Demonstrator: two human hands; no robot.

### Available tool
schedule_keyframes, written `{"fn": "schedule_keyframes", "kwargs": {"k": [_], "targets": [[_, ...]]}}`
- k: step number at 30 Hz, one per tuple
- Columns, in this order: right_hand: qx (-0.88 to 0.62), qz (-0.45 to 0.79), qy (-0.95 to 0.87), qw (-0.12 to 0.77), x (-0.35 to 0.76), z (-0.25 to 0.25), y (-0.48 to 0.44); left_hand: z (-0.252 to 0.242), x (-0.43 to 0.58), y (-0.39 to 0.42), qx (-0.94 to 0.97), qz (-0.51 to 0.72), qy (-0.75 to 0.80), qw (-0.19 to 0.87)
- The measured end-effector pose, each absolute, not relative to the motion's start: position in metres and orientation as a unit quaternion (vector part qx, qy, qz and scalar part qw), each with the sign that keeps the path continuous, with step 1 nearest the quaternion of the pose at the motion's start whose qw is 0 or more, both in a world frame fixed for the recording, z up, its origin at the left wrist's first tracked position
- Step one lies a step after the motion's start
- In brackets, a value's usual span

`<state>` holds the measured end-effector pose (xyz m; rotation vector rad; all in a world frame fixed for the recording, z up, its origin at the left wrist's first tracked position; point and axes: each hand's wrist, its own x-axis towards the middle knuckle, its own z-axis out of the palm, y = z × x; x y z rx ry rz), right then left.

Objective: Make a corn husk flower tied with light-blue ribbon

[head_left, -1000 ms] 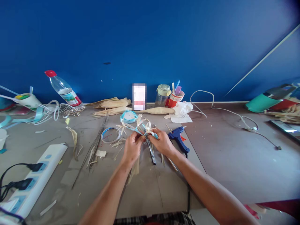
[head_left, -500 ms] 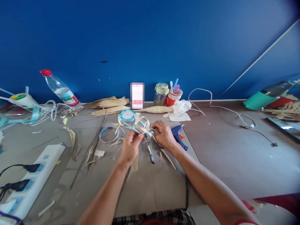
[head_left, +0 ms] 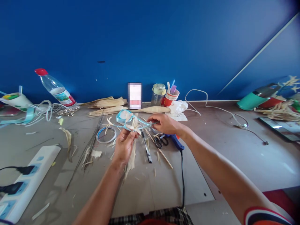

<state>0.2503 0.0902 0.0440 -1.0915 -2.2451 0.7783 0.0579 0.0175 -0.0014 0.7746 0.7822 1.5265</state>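
My left hand pinches a bundle of pale dried husk strips between thumb and fingers. A light-blue ribbon runs across this bundle, stretched toward my right hand, whose fingers are closed on its end. Just behind the bundle lies a roll of blue ribbon, partly covered by husk. Black-handled scissors and a blue glue gun rest below my right hand. A black pen and a thin wooden stick lie in front.
A tape ring and dark thin wires are at left, beyond a power strip. Along the blue wall stand a tilted bottle, a phone-like pixelated panel, a jar and paper cups.
My right hand has drawn away from the bundle, slightly up, and the ribbon between both hands is now taut. The scissors have come into fuller view. The whole view has shifted a little.
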Motion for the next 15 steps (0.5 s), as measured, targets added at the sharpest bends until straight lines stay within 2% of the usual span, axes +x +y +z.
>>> {"fn": "schedule_keyframes", "kwargs": {"k": [6,9,12,15], "targets": [[-0.506,0.219,-0.778,0.302,0.290,0.047,0.124,0.005,0.056,0.019,0.306,0.668,0.308,0.605],[-0.600,0.153,-0.716,0.322,0.314,0.052,0.142,0.007,0.055,0.020,0.306,0.671,0.310,0.601],[-0.626,0.074,-0.681,0.374,0.334,0.057,0.159,0.007,0.054,0.021,0.297,0.677,0.306,0.600],[-0.645,0.128,-0.623,0.423,0.346,0.060,0.175,0.005,0.053,0.023,0.291,0.680,0.302,0.602]]}}
